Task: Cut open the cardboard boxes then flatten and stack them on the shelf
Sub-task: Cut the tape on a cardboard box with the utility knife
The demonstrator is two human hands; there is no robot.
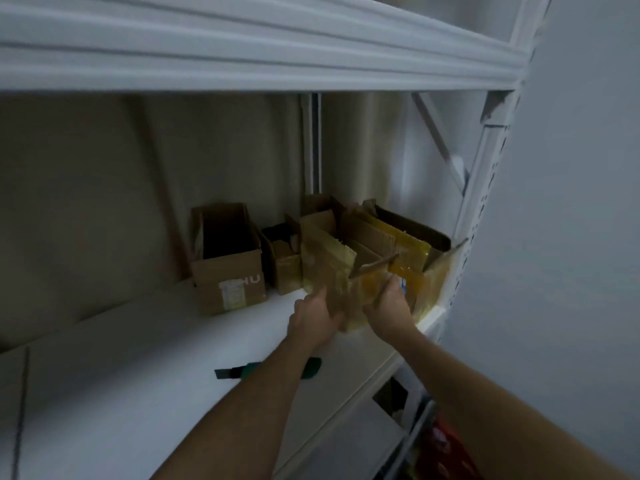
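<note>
A brown cardboard box (349, 268) wrapped in yellowish tape stands at the right end of the white shelf (138, 358), flaps up. My left hand (313, 318) grips its lower left corner. My right hand (389, 304) holds its front face just to the right. Behind it stands a larger taped box (412, 244) with open flaps. An open box with a label (227, 258) and a small open box (282, 261) sit to the left. A green-handled cutter (266, 370) lies on the shelf, partly hidden by my left forearm.
The upper shelf beam (277, 53) hangs close overhead. The perforated upright (485, 188) and a white wall (571, 202) close in the right side. A flat cardboard sheet (14, 386) lies at the far left. Red packaging (446, 448) shows below the shelf.
</note>
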